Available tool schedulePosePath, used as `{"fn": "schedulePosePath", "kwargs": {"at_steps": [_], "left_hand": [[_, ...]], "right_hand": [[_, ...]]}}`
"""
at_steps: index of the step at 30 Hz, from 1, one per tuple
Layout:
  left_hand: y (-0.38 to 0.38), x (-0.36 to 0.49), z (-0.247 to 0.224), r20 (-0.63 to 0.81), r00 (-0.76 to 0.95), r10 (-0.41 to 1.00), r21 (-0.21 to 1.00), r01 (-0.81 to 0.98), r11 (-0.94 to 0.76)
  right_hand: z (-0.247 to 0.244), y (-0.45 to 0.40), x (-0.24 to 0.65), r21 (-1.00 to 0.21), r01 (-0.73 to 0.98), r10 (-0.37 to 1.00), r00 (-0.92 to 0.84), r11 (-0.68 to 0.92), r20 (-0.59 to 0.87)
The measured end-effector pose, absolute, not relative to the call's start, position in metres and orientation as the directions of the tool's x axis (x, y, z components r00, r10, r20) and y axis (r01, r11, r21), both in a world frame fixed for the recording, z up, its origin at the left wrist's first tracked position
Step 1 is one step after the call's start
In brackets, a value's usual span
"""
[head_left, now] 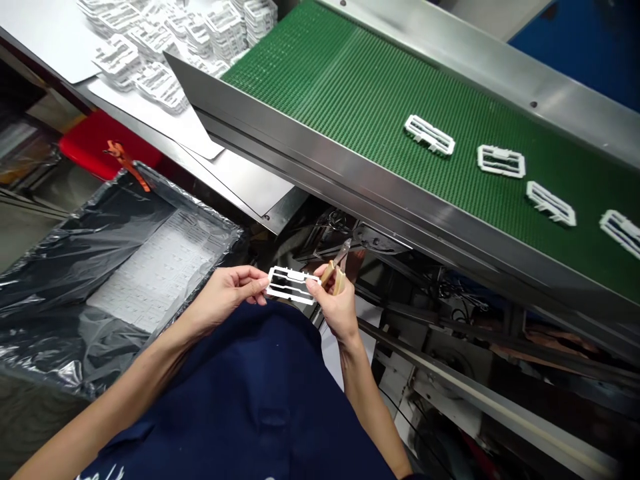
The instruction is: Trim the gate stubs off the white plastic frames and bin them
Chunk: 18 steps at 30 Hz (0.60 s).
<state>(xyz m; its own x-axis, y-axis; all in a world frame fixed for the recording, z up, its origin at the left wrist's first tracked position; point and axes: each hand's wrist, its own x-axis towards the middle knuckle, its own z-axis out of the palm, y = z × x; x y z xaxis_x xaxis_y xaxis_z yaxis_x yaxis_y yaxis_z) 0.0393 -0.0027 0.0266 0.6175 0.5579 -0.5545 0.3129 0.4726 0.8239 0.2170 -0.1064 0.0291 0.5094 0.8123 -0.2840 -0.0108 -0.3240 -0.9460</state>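
Note:
A white plastic frame (293,285) with long slots is held level in front of my body. My left hand (243,285) pinches its left end between thumb and fingers. At its right end, the thumb of my right hand (337,303) presses on the frame. That same hand also has yellow-handled cutters (339,270) in its fingers, with the metal tips pointing up and away. Similar white frames, such as one near the middle (430,135) and another beside it (501,162), lie on the green conveyor belt (350,87).
Stacks of white frames (150,40) stand on the metal table at the upper left. Below is a plastic-lined bin (30,293) with layered white parts inside. A red stool (95,143) and the conveyor's metal side wall (320,150) are nearby.

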Motion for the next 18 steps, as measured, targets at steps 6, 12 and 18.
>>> {"fn": "schedulePosePath", "kwargs": {"at_steps": [6,12,18], "left_hand": [[0.007,0.034,0.020,-0.407,0.723,0.559,0.907,0.393,0.151],[0.011,0.035,0.023,-0.395,0.704,0.590,0.908,0.396,0.137],[0.005,0.035,0.025,-0.430,0.719,0.545,0.869,0.168,0.465]], "right_hand": [[0.030,-0.110,0.212,-0.945,0.126,0.866,0.450,-0.302,-0.217],[0.022,-0.118,0.208,-0.946,-0.037,0.867,0.390,-0.322,-0.310],[0.006,-0.126,0.204,-0.925,-0.241,0.816,0.441,-0.293,-0.373]]}}
